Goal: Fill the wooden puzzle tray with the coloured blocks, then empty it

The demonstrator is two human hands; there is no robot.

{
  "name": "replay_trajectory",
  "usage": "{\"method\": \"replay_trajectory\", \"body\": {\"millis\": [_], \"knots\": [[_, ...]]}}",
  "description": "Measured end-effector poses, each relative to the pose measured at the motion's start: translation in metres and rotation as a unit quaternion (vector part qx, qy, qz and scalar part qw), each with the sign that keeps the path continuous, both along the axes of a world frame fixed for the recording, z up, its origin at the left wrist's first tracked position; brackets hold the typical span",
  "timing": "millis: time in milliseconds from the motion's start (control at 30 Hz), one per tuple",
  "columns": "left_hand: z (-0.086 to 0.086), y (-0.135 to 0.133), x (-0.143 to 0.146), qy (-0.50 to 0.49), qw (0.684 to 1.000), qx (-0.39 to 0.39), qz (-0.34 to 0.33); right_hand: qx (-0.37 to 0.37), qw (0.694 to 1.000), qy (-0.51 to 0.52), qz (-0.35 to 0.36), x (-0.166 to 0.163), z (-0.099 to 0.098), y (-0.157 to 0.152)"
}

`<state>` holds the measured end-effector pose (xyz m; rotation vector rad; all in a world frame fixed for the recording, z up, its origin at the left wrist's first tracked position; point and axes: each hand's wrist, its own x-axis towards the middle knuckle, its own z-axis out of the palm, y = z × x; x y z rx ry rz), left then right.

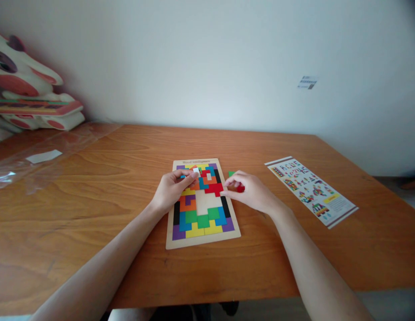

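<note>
A wooden puzzle board (170, 243) lies on the table in front of me, filled with several coloured block pieces and with a bare patch near its middle. My left hand (170, 189) rests on the board's upper left part, fingers curled, fingertips touching the pieces there. My right hand (249, 189) sits just off the board's right edge, fingers pinched on a red piece (240, 189). A green piece (231, 174) lies on the table behind that hand.
A printed instruction sheet (309, 189) lies to the right on the wooden table (93, 200). Clear plastic wrapping (33, 165) with a white slip covers the far left. Stacked painted toy shapes (23, 96) stand at the back left against the wall.
</note>
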<state>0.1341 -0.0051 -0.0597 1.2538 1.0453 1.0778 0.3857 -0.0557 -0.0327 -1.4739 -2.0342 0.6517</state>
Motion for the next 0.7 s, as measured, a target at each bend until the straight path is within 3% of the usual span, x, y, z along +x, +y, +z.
{"method": "replay_trajectory", "body": {"millis": [200, 467, 700], "knots": [[0.0006, -0.0001, 0.0002, -0.004, 1.0, -0.003, 0.002, -0.099, 0.993, -0.011, 0.067, 0.002, 0.0035, -0.0048], [-0.0001, -0.0012, -0.0002, 0.019, 1.0, 0.013, -0.009, -0.124, 0.99, -0.015, 0.066, 0.0035, -0.0014, -0.0037], [-0.0038, 0.0, -0.001, 0.025, 0.999, 0.025, -0.018, -0.174, 0.977, 0.118, 0.032, 0.0045, -0.0013, -0.0011]]}}
